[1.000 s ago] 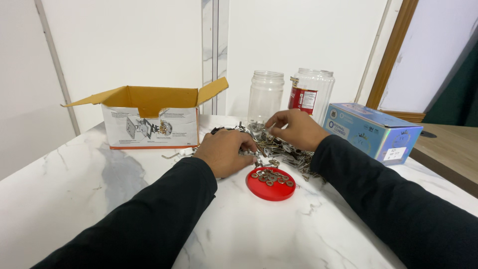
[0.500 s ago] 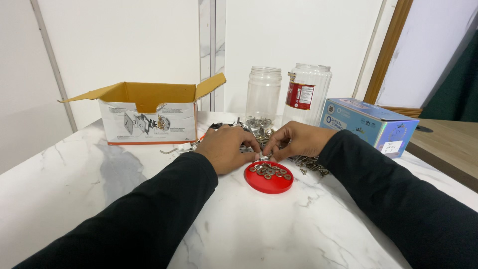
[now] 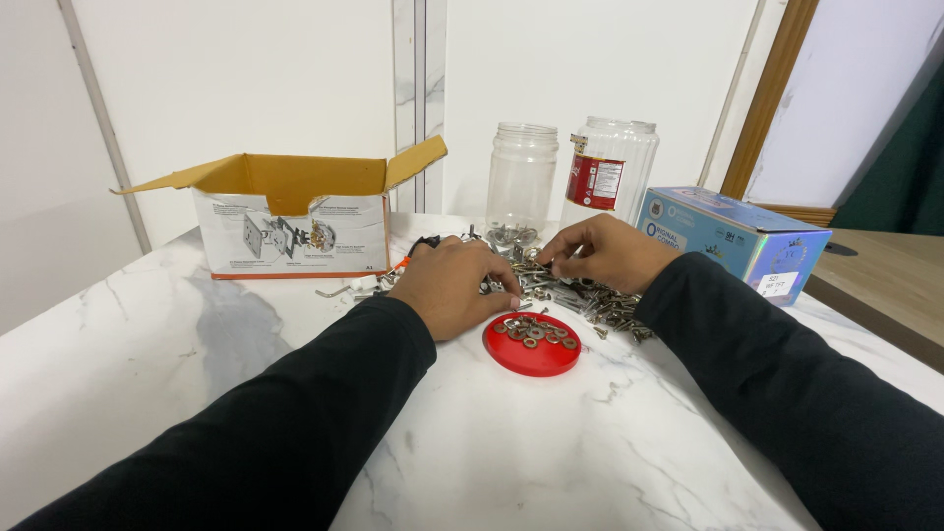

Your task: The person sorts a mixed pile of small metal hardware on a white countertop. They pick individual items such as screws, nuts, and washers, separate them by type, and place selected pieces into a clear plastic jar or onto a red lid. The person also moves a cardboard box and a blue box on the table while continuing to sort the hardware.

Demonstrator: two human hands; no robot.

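Head view: on the white marble tabletop [image 3: 511,442] nearest the camera lies a red lid [image 3: 532,345] holding small washers, and just behind it the left hand [image 3: 454,285] rests palm down with its fingers curled together on a pile of metal screws [image 3: 590,300]. The right hand [image 3: 605,254] pinches its fingers on a piece in that pile, too small to identify; farther back stand an open cardboard box [image 3: 290,216], two clear jars [image 3: 565,182] and a blue box [image 3: 733,241]

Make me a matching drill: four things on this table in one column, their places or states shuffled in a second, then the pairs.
1. red lid
2. cardboard box
3. blue box
4. smaller jar

a. flaps open, far left
b. holds washers, between the hands
c. right edge, beside the labelled jar
d. clear, a few metal bits at the bottom

1-b, 2-a, 3-c, 4-d
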